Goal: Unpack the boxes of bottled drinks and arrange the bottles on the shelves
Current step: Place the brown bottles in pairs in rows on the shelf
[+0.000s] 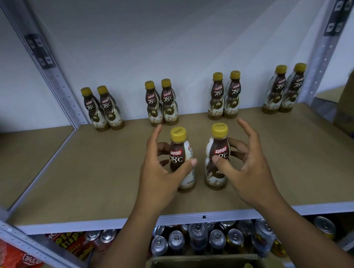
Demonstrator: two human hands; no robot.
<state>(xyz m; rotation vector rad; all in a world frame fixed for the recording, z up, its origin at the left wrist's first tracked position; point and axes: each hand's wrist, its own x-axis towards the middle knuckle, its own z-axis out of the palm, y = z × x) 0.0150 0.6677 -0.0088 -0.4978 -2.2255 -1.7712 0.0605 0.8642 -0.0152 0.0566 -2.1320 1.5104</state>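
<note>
As fingertips are being hidden behind them, two waisted, yellow-capped bottles (pixel 179 155) are being clasped by curled fingers (pixel 237 145).

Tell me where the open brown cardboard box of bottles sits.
Head view, bottom centre: the brown cardboard box sits below the shelf's front edge, before the silver cans.

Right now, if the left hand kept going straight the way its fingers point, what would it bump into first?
Probably the back-row brown-and-white plastic bottle with a yellow cap, second pair from the left. The left hand points a finger almost at it, but depth is unclear.
</note>
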